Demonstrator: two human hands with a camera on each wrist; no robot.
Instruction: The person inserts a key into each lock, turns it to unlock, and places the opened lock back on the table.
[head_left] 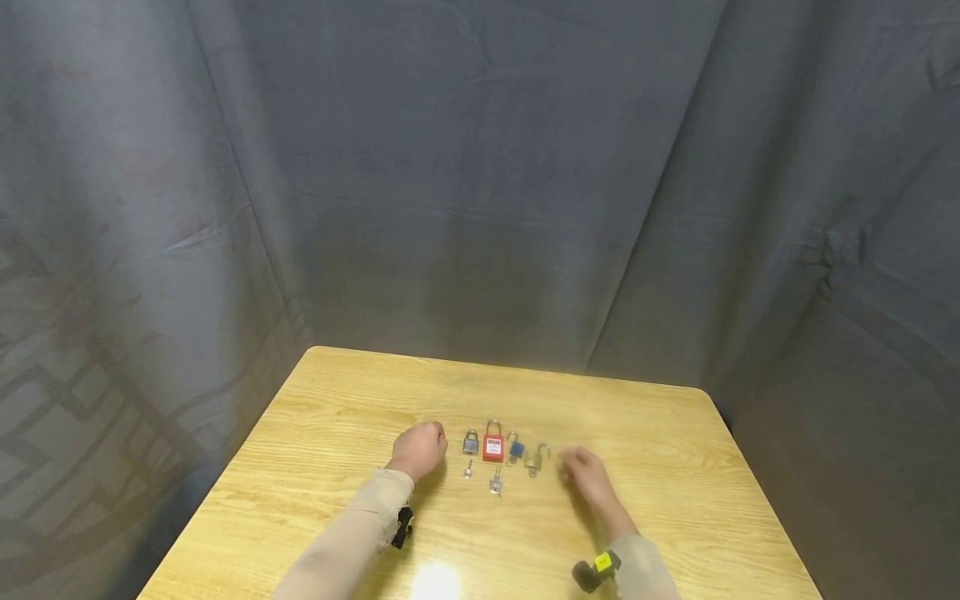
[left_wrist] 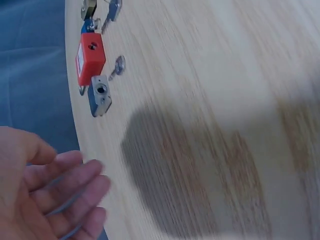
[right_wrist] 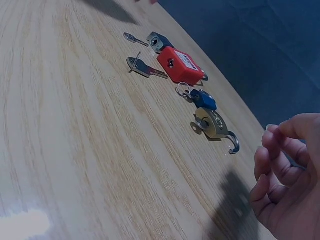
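Note:
A row of padlocks lies between the two hands. From left to right come a grey padlock (head_left: 470, 445), a red padlock (head_left: 492, 447) with a white label, a blue padlock (head_left: 517, 449) and a brass padlock (head_left: 533, 459). The brass one's shackle stands open and a key sits in its base. A key ring (right_wrist: 183, 89) is at the blue one's base. My left hand (left_wrist: 62, 187), fingers loosely bent and holding nothing, is beside the grey padlock. My right hand (right_wrist: 290, 172) hovers right of the brass padlock, fingers relaxed and nothing between them.
A small key (head_left: 468, 470) lies in front of the grey padlock, and larger keys (head_left: 496, 482) lie in front of the red one. All are on a wooden table (head_left: 360, 400). Grey curtains (head_left: 480, 208) hang behind and beside the table.

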